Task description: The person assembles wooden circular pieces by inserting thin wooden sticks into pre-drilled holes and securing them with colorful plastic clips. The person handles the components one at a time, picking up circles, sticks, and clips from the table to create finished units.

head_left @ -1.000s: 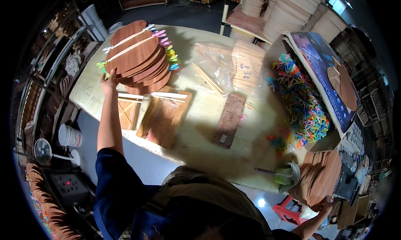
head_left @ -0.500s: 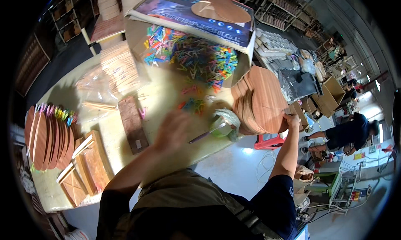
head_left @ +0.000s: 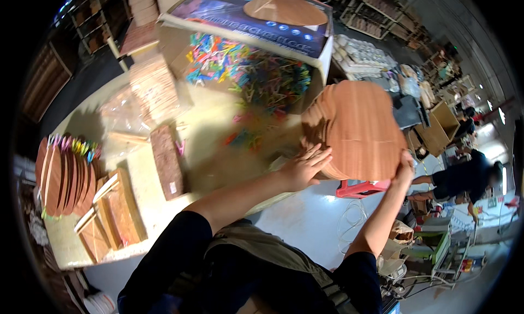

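Stack of brown wooden sheets (head_left: 360,131) at right end of table (head_left: 213,123). Left hand (head_left: 307,167): open, fingers extended against stack's near-left edge. Right hand (head_left: 404,169): curled, gripping near-right edge.

Stack (head_left: 363,131): many thin wooden sheets, reddish brown, broad flat faces together. Top sheet has a rounded far end and curved sides; fine straight grain runs lengthwise from far end to near end. Face looks smooth. Sheet edges show along the left side, dense and slightly stepped, not flush. Sits at the right end of the table (head_left: 210,131), near end out past the table edge. Left hand (head_left: 307,169), fingers spread, at its near-left edge; right hand (head_left: 404,169) grips the near-right edge. Can't tell if it's resting or lifted; underside hidden.
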`<state>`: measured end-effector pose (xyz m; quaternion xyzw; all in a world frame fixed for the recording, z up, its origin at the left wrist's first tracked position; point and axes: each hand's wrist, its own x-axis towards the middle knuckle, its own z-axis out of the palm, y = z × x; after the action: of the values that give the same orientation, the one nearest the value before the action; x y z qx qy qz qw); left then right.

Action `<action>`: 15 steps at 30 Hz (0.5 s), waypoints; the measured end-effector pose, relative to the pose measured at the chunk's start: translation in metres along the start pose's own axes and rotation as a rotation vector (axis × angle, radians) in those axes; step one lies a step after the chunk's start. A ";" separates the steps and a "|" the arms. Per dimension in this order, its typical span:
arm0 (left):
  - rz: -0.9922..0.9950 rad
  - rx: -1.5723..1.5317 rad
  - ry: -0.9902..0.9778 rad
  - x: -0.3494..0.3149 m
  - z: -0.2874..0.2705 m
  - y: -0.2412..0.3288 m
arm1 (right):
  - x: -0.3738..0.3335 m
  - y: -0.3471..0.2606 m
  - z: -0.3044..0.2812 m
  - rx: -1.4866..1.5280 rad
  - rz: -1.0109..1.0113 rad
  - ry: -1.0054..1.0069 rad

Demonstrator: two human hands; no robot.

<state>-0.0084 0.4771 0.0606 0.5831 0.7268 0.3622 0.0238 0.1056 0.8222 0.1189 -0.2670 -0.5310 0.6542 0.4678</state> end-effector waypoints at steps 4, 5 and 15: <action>-0.168 -0.599 0.361 -0.017 -0.035 0.025 | -0.076 -0.041 0.026 -0.030 -0.117 -0.087; -0.318 -0.852 0.466 -0.031 -0.044 0.032 | -0.098 -0.031 0.047 -0.014 -0.076 -0.110; -0.871 -0.909 1.091 -0.324 -0.145 0.003 | -0.282 0.101 0.256 -0.699 0.053 -0.964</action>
<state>0.0316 0.1245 0.0431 -0.0741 0.5800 0.8103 0.0394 -0.0251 0.4557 0.0572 -0.0912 -0.8605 0.4995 0.0418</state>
